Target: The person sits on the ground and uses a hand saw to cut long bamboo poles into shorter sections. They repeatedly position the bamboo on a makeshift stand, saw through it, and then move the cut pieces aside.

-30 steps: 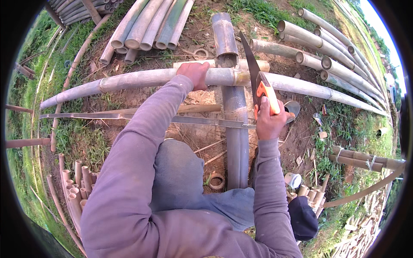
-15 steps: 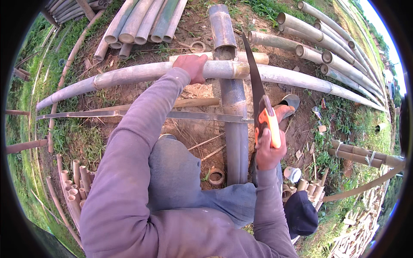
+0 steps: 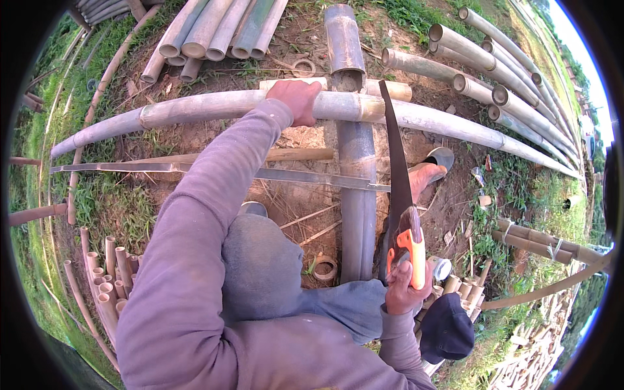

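A long pale bamboo pole (image 3: 201,107) lies crosswise in front of me, over a thick grey bamboo log (image 3: 356,153) that runs away from me. My left hand (image 3: 296,102) is closed around the pole, left of the log. In my right hand (image 3: 404,294) is the orange handle of a handsaw (image 3: 398,162). Its dark blade points away from me, its tip by the pole just right of the log. Whether the teeth have cut into the bamboo I cannot tell. A short bamboo piece (image 3: 396,90) lies behind the pole.
Bamboo poles are stacked far left (image 3: 224,32) and far right (image 3: 513,84). A thin flat strip (image 3: 292,176) crosses nearer me. A cut bamboo ring (image 3: 323,267) sits by my knee. A dark cap (image 3: 447,328) and a white container (image 3: 441,268) are at right, beside short bamboo pieces.
My right hand has drawn the saw back toward me, so less of the blade reaches past the pole. My left hand keeps its grip on the pole.
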Tool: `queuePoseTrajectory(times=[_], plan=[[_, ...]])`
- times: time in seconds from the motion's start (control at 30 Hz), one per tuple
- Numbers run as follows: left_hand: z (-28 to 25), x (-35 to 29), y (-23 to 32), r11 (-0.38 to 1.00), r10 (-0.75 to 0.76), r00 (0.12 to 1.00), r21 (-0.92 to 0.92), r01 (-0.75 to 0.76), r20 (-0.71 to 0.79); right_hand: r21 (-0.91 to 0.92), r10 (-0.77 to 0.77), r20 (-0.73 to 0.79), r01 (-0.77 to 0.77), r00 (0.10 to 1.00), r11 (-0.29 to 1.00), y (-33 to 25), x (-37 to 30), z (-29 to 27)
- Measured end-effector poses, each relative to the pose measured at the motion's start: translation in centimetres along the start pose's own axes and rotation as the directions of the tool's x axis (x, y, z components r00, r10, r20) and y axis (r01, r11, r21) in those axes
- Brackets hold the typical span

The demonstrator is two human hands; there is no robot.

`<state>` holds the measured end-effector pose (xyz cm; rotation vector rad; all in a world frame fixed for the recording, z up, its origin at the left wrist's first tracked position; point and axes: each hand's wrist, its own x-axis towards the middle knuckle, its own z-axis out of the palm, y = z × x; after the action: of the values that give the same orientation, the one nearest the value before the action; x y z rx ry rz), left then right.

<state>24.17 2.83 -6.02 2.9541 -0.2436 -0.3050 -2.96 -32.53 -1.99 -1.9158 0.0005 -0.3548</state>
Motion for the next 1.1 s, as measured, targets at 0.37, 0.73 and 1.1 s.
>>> queuePoseTrajectory(times=[0.37, 0.73, 1.1], plan=[[-1.0, -0.1, -0.3, 1.000, -0.019, 1.000, 0.002, 0.019, 0.017, -0.041, -0.020, -0.010, 0.020, 1.000, 0.999, 1.8, 5.4, 4.3], [-0.6, -0.3, 1.4, 1.000, -0.026, 1.000, -0.001, 0.026, -0.002, 0.032, 0.011, -0.023, -0.010, 1.000, 0.999, 0.6, 18.8, 12.8], [-0.3, -0.2, 0.0, 1.000, -0.001, 1.000, -0.021, 0.001, 0.019, 0.088, 0.100, -0.021, -0.098, 0.995, 0.991, 0.9, -2.3, 0.6]])
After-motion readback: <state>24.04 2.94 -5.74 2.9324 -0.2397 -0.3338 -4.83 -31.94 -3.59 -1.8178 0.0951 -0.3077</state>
